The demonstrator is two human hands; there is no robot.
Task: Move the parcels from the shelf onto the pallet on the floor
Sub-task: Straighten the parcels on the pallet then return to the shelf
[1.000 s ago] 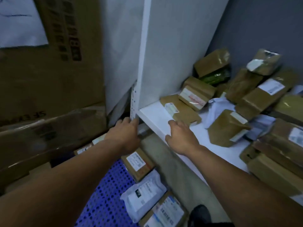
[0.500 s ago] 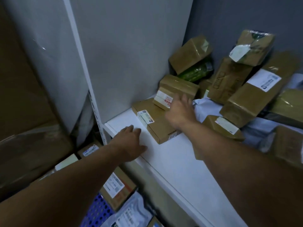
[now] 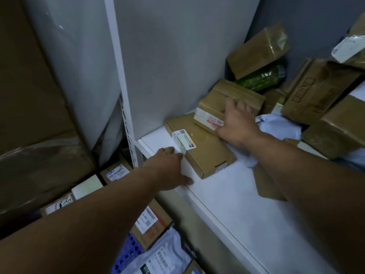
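On the white shelf (image 3: 227,194) a flat brown box (image 3: 205,147) with a label wrapped over its left edge lies near the front corner. The left hand (image 3: 167,167) lies flat on the shelf, fingers straight, with its fingertips touching the flat box's left side at the label. Half a second ago it sat at the shelf edge, short of that box. The right hand (image 3: 237,123) has stayed on the taped box (image 3: 223,99) that leans on the flat box's far end. Its fingers are now spread over the top and its thumb is down on the labelled front face, holding it. Behind the flat box a green packet (image 3: 260,78) lies under another tilted carton. To the right of the flat box sit a crumpled white bag (image 3: 276,125) and a heap of brown parcels (image 3: 316,95), all on the shelf. Below the flat box, on the floor, the blue pallet (image 3: 128,252) carries a labelled carton (image 3: 150,222) and a white mailer (image 3: 164,258).
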